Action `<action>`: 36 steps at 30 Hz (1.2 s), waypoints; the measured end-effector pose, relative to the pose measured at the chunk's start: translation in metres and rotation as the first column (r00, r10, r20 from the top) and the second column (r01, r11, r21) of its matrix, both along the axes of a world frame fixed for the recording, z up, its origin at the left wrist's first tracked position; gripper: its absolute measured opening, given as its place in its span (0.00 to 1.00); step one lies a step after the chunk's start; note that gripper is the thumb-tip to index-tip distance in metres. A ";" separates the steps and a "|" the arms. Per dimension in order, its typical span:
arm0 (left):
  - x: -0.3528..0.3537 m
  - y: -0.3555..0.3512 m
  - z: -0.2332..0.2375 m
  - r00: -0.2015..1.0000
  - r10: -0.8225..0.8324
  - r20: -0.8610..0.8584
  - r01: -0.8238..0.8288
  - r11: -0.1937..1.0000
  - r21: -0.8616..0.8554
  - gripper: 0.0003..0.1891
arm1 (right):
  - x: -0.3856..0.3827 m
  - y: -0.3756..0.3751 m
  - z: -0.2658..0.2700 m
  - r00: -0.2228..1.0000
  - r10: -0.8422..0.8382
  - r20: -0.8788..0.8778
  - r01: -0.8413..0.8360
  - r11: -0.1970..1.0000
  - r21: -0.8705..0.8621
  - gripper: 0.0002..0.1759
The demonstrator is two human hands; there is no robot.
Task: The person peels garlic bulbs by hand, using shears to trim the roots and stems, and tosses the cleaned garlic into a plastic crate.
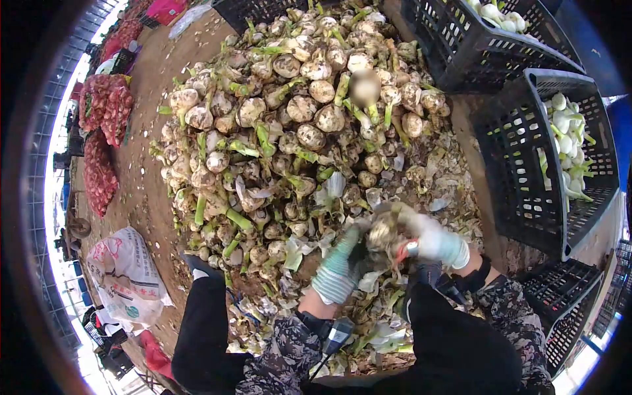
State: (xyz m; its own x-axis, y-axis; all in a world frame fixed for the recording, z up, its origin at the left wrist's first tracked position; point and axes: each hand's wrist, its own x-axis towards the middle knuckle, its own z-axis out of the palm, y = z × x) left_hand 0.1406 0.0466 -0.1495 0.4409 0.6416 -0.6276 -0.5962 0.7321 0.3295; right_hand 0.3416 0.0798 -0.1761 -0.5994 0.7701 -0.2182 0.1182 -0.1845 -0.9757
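Observation:
An earth-stained onion (382, 233) with a ragged, peeling skin is between my two hands. My left hand (347, 258), in a pale green knit glove with a dark palm, closes on its left side. My right hand (431, 238), gloved alike and blurred by motion, curls around a small tool with a red handle (402, 252); the tool's working end is hidden against the onion. Just beyond my hands rises a big heap of dirty onions (296, 112) with cut green stems. Loose papery skins (385, 336) litter the ground beneath my wrists.
Black slatted crates line the right side; one crate (520, 178) holds peeled white onions (567, 131), another crate (461, 46) stands behind it. Left lie a white woven sack (128, 276) and red mesh bags (99, 174). My knees flank the work spot.

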 end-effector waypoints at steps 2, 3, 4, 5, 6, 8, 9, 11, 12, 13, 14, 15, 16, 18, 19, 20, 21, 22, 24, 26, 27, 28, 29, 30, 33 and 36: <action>0.008 -0.002 0.005 0.997 0.033 0.068 -0.029 0.998 -0.058 0.26 | -0.016 0.001 0.009 0.994 0.088 -0.065 -0.075 0.980 0.182 0.40; 0.009 -0.002 0.008 0.988 0.069 0.135 -0.052 0.991 -0.120 0.26 | -0.017 0.004 0.014 0.994 0.090 -0.069 -0.076 0.980 0.185 0.40; 0.007 -0.004 0.010 0.990 0.112 0.087 -0.109 0.993 -0.037 0.24 | -0.018 0.007 0.021 0.995 0.095 0.002 -0.092 0.959 0.267 0.40; 0.004 -0.003 0.010 0.990 0.114 0.084 -0.111 0.993 -0.035 0.24 | -0.018 0.010 0.027 0.993 0.093 0.075 -0.113 0.931 0.346 0.40; 0.000 0.000 0.009 0.986 0.140 0.092 -0.134 0.989 -0.061 0.23 | -0.022 0.006 0.033 0.998 -0.040 0.058 0.018 0.941 0.339 0.40; -0.002 0.005 0.014 0.969 0.215 0.122 -0.206 0.975 -0.079 0.20 | -0.025 0.003 0.056 0.974 -0.109 0.196 0.046 0.952 0.301 0.39; -0.001 0.005 0.014 0.969 0.214 0.124 -0.205 0.976 -0.078 0.20 | -0.026 0.002 0.062 0.927 -0.171 0.333 0.081 0.960 0.268 0.38; 0.000 0.004 0.014 0.969 0.241 -0.053 -0.233 0.965 0.117 0.19 | -0.027 -0.003 0.055 0.968 -0.213 0.134 0.179 0.957 0.228 0.35; 0.000 0.002 0.017 0.964 0.247 -0.093 -0.232 0.961 0.147 0.19 | -0.029 -0.006 0.055 0.964 -0.266 -0.031 0.264 0.963 -0.049 0.33; 0.000 0.001 0.018 0.964 0.248 -0.091 -0.234 0.961 0.145 0.19 | -0.031 -0.007 0.054 0.919 -0.354 -0.175 0.284 0.900 -0.331 0.31; 0.001 0.000 0.019 0.964 0.258 -0.061 -0.248 0.959 0.137 0.19 | -0.032 -0.006 0.047 0.936 -0.333 -0.118 0.302 0.927 -0.221 0.28; 0.001 0.000 0.020 0.963 0.268 -0.031 -0.262 0.956 0.130 0.19 | -0.033 -0.004 0.049 0.936 -0.332 -0.118 0.301 0.928 -0.220 0.28; 0.001 0.000 0.022 0.963 0.269 -0.031 -0.263 0.956 0.132 0.19 | -0.035 -0.003 0.052 0.947 -0.317 -0.060 0.301 0.934 -0.193 0.27; -0.001 -0.002 0.024 0.972 0.233 -0.037 -0.230 0.971 0.058 0.21 | -0.035 -0.001 0.059 0.951 -0.308 0.008 0.303 0.934 -0.190 0.24; -0.003 -0.003 0.023 0.971 0.235 -0.039 -0.232 0.971 0.059 0.21 | -0.034 0.001 0.057 0.952 -0.306 0.006 0.301 0.934 -0.190 0.24; -0.004 -0.004 0.021 0.982 0.181 -0.060 -0.179 0.983 0.048 0.22 | -0.031 0.002 0.054 0.962 -0.250 0.108 0.252 0.968 0.002 0.23; -0.005 -0.004 0.019 0.989 0.127 -0.079 -0.124 0.992 0.036 0.22 | -0.029 0.002 0.051 0.953 -0.212 0.218 0.173 0.967 0.186 0.22; -0.003 -0.004 0.019 0.991 0.128 -0.037 -0.128 0.992 0.008 0.23 | -0.029 0.001 0.050 0.942 -0.234 0.242 0.168 0.950 0.264 0.19; 0.001 -0.006 0.015 0.984 0.174 0.040 -0.174 0.985 0.003 0.22 | -0.028 -0.001 0.043 0.951 -0.226 0.210 0.179 0.959 0.218 0.21; 0.001 -0.007 0.013 0.969 0.219 0.113 -0.220 0.976 -0.004 0.21 | -0.029 -0.003 0.049 0.960 -0.218 0.174 0.188 0.967 0.172 0.23; 0.000 -0.007 0.014 0.965 0.253 0.067 -0.255 0.966 0.035 0.20 | -0.029 -0.006 0.059 0.962 -0.271 -0.027 0.266 0.957 -0.114 0.26; -0.001 -0.007 0.015 0.957 0.289 0.021 -0.289 0.954 0.076 0.19 | -0.031 -0.007 0.066 0.908 -0.365 -0.205 0.262 0.878 -0.400 0.30; 0.000 -0.007 0.018 0.957 0.290 0.021 -0.291 0.954 0.076 0.19 | -0.033 -0.007 0.066 0.909 -0.363 -0.206 0.260 0.879 -0.400 0.30; 0.003 -0.007 0.023 0.909 0.258 -0.327 -0.157 0.939 0.306 0.20 | -0.034 -0.005 0.067 0.902 -0.348 -0.254 0.223 0.882 -0.416 0.31; 0.009 -0.009 0.021 0.642 0.337 -0.689 0.141 0.831 0.538 0.24 | -0.034 -0.004 0.052 0.968 -0.250 0.020 0.244 0.919 -0.310 0.30; 0.011 -0.008 0.024 0.481 0.474 -0.738 0.335 0.678 0.654 0.28 | -0.045 -0.007 0.048 0.889 -0.426 -0.166 0.361 0.877 -0.318 0.25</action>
